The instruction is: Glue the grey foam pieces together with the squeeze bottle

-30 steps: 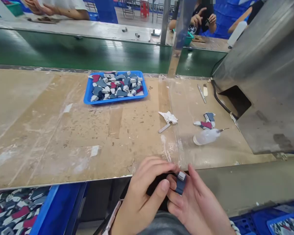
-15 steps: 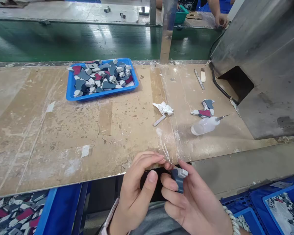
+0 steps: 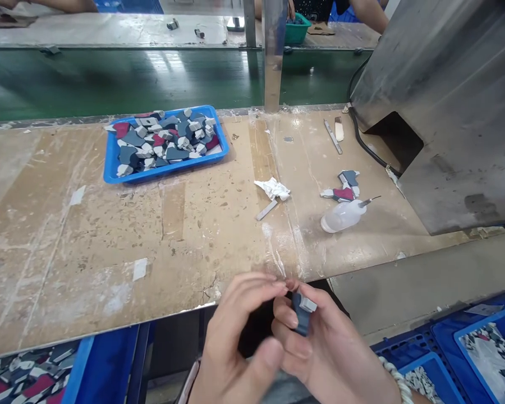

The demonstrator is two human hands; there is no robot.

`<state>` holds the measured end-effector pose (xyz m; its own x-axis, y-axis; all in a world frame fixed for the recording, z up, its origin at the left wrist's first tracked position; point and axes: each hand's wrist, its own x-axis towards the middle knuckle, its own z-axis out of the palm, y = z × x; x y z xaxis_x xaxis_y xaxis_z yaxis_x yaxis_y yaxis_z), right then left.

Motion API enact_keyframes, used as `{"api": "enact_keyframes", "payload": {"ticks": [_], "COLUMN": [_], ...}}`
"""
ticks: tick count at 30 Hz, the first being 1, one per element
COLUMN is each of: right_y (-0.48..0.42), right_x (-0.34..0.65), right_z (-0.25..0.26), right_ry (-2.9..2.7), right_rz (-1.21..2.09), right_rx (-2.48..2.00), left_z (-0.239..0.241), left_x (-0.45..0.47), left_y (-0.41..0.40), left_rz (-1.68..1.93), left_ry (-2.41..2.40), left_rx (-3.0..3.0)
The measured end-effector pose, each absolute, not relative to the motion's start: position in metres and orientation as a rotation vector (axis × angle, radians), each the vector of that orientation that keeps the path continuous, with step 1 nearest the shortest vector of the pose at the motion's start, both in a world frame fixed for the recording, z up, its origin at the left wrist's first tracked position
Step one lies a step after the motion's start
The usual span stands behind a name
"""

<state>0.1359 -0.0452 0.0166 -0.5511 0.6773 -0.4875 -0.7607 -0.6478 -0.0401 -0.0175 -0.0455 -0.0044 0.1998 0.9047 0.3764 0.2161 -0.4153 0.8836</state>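
Note:
My right hand (image 3: 315, 342) is closed around a small slate-blue and light-grey moulded piece (image 3: 302, 321) just past the table's front edge. The grey block end of the piece points up between thumb and fingers. Beside it, my left hand (image 3: 239, 342) is curved, its thumb well apart from its long fingers. Those left fingertips reach the right hand's fingertips at the top of the piece, where the exact contact is hidden. Farther up lie a crumpled white tissue (image 3: 274, 189), a small grey flat bar (image 3: 266, 210) and a clear squeeze bottle with a needle tip (image 3: 340, 217).
On the cardboard-covered table (image 3: 219, 235) stands a blue tray (image 3: 168, 175) full of similar pieces. Loose pieces (image 3: 344, 193), a knife-like tool (image 3: 333, 136) and a metal housing (image 3: 454, 129) are on the right. Bins flank me below; a co-worker's arm (image 3: 368, 14) shows beyond the green belt.
My left thumb has swung down and right, blurred by motion. The piece has turned slightly in my right hand, and my hands are closer together. The whole view has shifted a little.

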Motion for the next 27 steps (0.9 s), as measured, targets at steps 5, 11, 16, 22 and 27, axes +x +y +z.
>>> {"api": "enact_keyframes", "payload": {"ticks": [5, 11, 16, 22, 27], "right_y": [-0.040, -0.043, -0.040, 0.007, 0.031], "right_x": [0.123, 0.117, 0.162, 0.220, 0.219], "right_z": [0.019, 0.014, -0.012, -0.015, -0.021], "right_ry": [0.095, -0.211, -0.812, -1.149, -1.554], "right_rz": [2.119, 2.023, 1.054, 0.445, 0.535], "right_rx": [-0.555, -0.783, -1.189, -1.340, -1.548], "left_z": [0.008, 0.001, -0.016, -0.036, -0.029], "left_x": [-0.006, -0.006, -0.029, -0.028, -0.022], "left_y": [-0.051, -0.041, -0.031, -0.020, -0.015], "left_rz": [1.312, 1.421, 1.214, 1.236, 1.225], "left_ry": [1.311, 1.499, 1.540, 1.555, 1.657], "left_rx": [1.903, 1.838, 1.857, 1.972, 2.204]}}
